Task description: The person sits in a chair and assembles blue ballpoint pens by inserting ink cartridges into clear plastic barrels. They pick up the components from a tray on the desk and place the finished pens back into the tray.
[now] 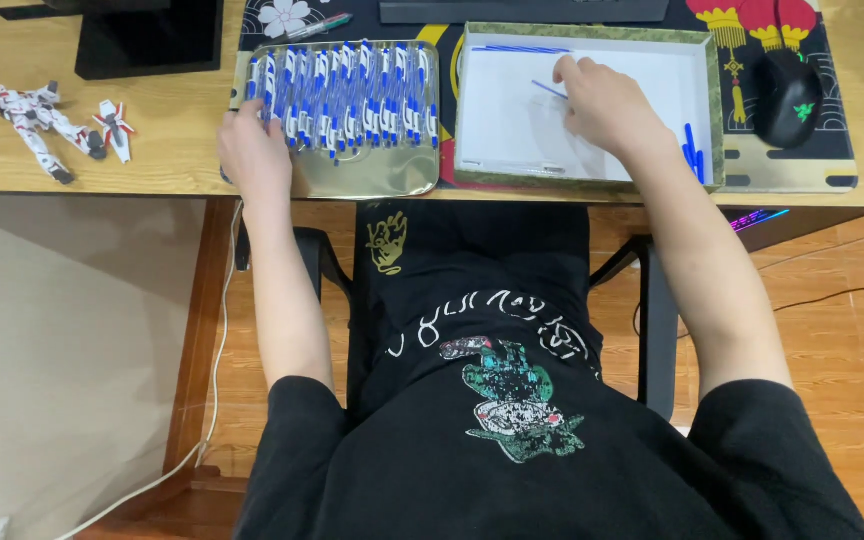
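Observation:
My left hand (252, 150) rests on the left end of a row of several blue-and-white pens (352, 95) lying in a gold metal tray (372, 175); its fingers touch the leftmost pens. My right hand (602, 105) reaches into a shallow white box with a green rim (482, 110) and pinches a thin blue refill (550, 90) at its fingertips. More blue refills (517, 49) lie along the box's far edge, and blue pen parts (692, 150) sit near its right wall.
A black mouse (787, 95) sits on a patterned desk mat at the right. A white toy robot figure (47, 125) lies at the left of the wooden desk. A keyboard edge (522, 10) and a monitor base (147, 40) stand at the back.

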